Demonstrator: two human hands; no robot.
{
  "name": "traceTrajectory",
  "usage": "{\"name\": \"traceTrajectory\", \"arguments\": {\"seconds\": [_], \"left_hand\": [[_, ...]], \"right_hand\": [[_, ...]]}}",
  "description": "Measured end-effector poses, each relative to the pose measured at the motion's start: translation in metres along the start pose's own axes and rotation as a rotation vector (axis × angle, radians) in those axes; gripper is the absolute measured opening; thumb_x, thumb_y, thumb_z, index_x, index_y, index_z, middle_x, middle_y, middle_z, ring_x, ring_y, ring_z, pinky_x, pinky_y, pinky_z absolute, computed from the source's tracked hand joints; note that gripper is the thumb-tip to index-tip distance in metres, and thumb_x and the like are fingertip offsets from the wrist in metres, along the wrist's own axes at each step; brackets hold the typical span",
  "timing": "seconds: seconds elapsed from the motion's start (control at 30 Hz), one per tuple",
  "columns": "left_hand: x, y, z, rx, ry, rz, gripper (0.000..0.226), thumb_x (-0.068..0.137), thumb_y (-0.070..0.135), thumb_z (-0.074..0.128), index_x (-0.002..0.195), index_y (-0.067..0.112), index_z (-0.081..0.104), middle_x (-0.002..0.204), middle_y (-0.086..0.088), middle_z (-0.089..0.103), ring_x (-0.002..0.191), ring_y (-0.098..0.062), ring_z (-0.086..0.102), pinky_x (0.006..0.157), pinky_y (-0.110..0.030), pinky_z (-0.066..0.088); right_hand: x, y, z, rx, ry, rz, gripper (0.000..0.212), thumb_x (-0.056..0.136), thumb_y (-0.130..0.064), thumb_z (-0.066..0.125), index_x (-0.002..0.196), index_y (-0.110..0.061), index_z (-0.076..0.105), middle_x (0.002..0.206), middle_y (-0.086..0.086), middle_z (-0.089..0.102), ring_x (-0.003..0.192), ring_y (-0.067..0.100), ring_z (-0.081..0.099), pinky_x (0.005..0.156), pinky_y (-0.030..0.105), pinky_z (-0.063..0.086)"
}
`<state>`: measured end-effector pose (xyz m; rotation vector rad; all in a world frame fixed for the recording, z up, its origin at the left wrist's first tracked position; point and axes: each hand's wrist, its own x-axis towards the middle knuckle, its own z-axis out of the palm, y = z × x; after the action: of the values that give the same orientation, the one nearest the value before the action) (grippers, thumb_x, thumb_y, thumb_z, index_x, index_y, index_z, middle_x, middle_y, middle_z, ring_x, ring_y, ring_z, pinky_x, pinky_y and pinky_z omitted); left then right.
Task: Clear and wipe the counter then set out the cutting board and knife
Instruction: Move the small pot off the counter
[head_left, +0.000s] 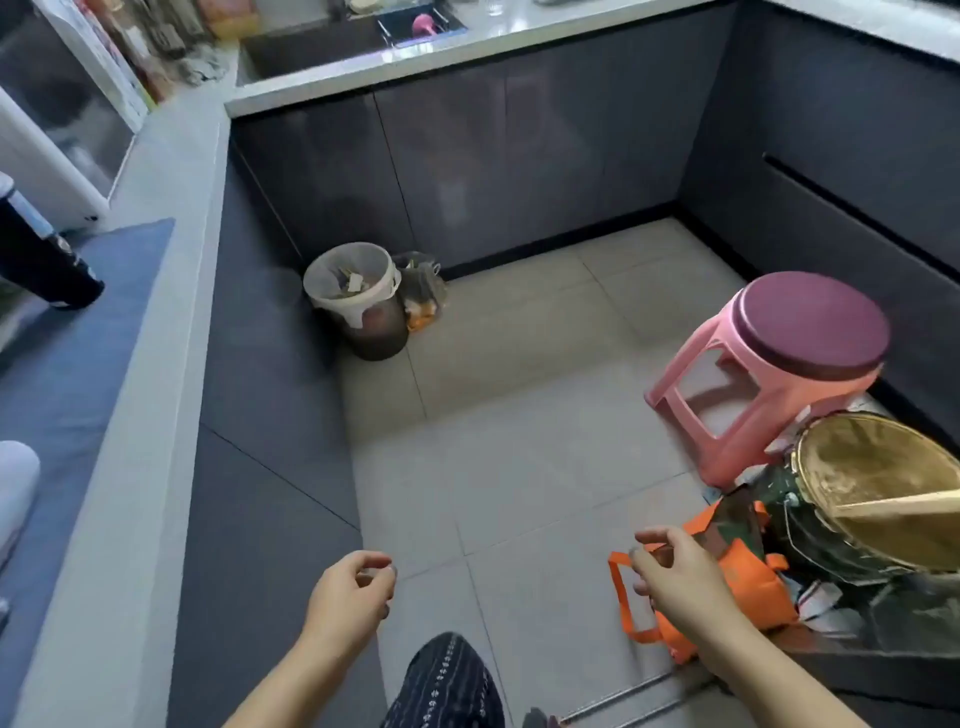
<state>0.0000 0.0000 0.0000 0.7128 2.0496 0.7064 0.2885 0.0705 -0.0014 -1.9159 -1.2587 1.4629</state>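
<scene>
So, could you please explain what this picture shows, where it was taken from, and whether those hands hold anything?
There is no machine: one camera worn on a person's head looks down at their own bare hands. The left hand is loosely curled and empty. The right hand hovers at the orange fabric bag on the floor; whether its grip has the strap, I cannot tell. The pale grey counter at left carries a dark blue mat and a black bottle.

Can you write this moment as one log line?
left hand: loosely curled, empty | right hand: over orange bag, grip unclear
</scene>
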Motion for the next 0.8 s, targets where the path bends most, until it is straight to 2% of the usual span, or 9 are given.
{"name": "traceTrajectory", "arguments": {"seconds": [0.07,0.17,0.27,0.43,0.53,0.6,0.7,0.8], "left_hand": [[0.019,0.003,-0.003,-0.038,0.047,-0.025,0.011,0.083,0.006,0.053,0.090,0.006,0.062,0.071,-0.011,0.062,0.060,-0.022,0.055,0.060,-0.031,0.046],[0.059,0.021,-0.012,-0.087,0.093,-0.048,0.010,0.085,0.004,0.052,0.089,0.004,0.061,0.068,-0.010,0.060,0.055,-0.018,0.054,0.049,-0.023,0.043],[0.113,0.051,-0.017,-0.107,0.094,-0.029,0.011,0.086,0.005,0.051,0.092,0.003,0.060,0.066,-0.010,0.057,0.052,-0.017,0.049,0.044,-0.018,0.039],[0.215,0.111,-0.019,-0.127,0.091,-0.028,0.012,0.086,0.001,0.050,0.095,-0.002,0.058,0.066,-0.014,0.056,0.052,-0.020,0.048,0.037,-0.014,0.040],[0.272,0.156,-0.026,-0.112,0.039,-0.036,0.012,0.085,-0.003,0.051,0.094,-0.006,0.058,0.062,-0.013,0.054,0.048,-0.021,0.043,0.031,-0.010,0.034],[0.315,0.191,-0.026,-0.119,0.016,-0.036,0.013,0.085,-0.003,0.051,0.095,-0.008,0.058,0.062,-0.013,0.053,0.048,-0.021,0.042,0.032,-0.012,0.036],[0.374,0.253,-0.010,-0.099,-0.005,-0.015,0.012,0.085,0.002,0.053,0.093,-0.004,0.061,0.063,-0.014,0.057,0.052,-0.023,0.047,0.047,-0.026,0.039],[0.421,0.332,0.018,-0.092,-0.071,0.096,0.009,0.085,0.001,0.054,0.089,-0.002,0.062,0.063,-0.013,0.059,0.055,-0.022,0.052,0.048,-0.026,0.046]], "right_hand": [[0.020,-0.009,0.001,0.013,-0.006,0.003,0.015,0.088,-0.008,0.051,0.102,-0.012,0.053,0.077,0.004,0.057,0.072,0.026,0.062,0.059,0.030,0.042],[0.059,-0.037,0.008,0.029,-0.024,0.011,0.015,0.087,-0.010,0.050,0.102,-0.014,0.052,0.079,0.004,0.057,0.068,0.020,0.060,0.066,0.032,0.045],[0.106,-0.075,0.019,0.030,-0.023,-0.028,0.015,0.087,-0.011,0.050,0.101,-0.015,0.053,0.081,0.002,0.058,0.070,0.020,0.061,0.070,0.034,0.046],[0.195,-0.155,0.034,0.008,-0.025,-0.060,0.015,0.085,-0.011,0.050,0.096,-0.020,0.055,0.079,0.000,0.060,0.070,0.020,0.063,0.065,0.030,0.045],[0.243,-0.210,0.035,-0.029,-0.025,-0.064,0.015,0.084,-0.009,0.051,0.089,-0.023,0.055,0.075,-0.001,0.060,0.068,0.019,0.062,0.065,0.029,0.044],[0.275,-0.245,0.032,-0.026,-0.012,-0.089,0.016,0.085,-0.011,0.052,0.084,-0.026,0.055,0.074,-0.002,0.061,0.069,0.020,0.062,0.063,0.028,0.044],[0.324,-0.282,0.018,0.000,0.055,-0.090,0.015,0.086,-0.013,0.054,0.084,-0.028,0.056,0.076,-0.003,0.062,0.072,0.022,0.066,0.063,0.027,0.045],[0.381,-0.306,-0.002,0.065,0.128,-0.054,0.014,0.085,-0.009,0.056,0.084,-0.022,0.058,0.075,0.000,0.062,0.063,0.020,0.063,0.058,0.026,0.042]]}}
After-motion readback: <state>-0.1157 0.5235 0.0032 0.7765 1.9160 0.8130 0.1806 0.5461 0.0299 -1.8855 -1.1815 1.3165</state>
